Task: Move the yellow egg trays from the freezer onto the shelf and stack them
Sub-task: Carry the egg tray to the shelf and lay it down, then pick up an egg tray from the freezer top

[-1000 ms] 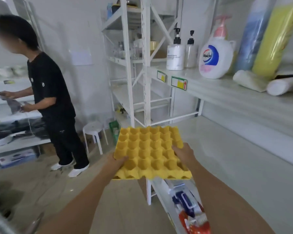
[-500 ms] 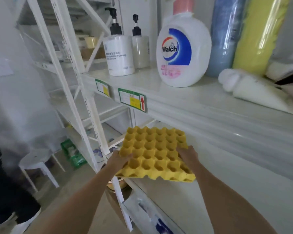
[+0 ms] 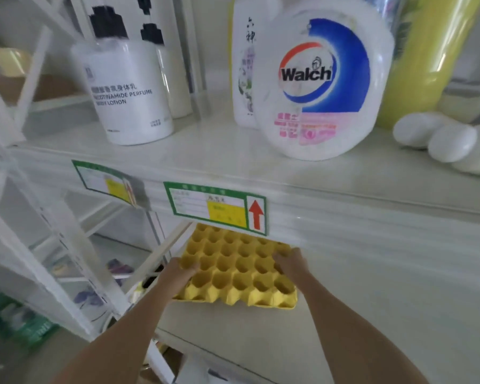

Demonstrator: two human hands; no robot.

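White shelf (image 3: 372,314): yellow egg tray (image 3: 237,270), far edge hidden; left hand (image 3: 178,274), right hand (image 3: 291,263) gripping.

On the upper board stands a white pump bottle of body lotion (image 3: 128,91), with a second pump bottle (image 3: 172,76) just behind it. A round Walch detergent jug (image 3: 324,87) leans against a tall white bottle (image 3: 243,70). A green-bordered label with a red arrow (image 3: 215,207) is fixed below.

The yellow egg tray (image 3: 239,268) has its far edge hidden behind the shelf label (image 3: 215,207); the pump bottles' (image 3: 128,87) tops are blurred.
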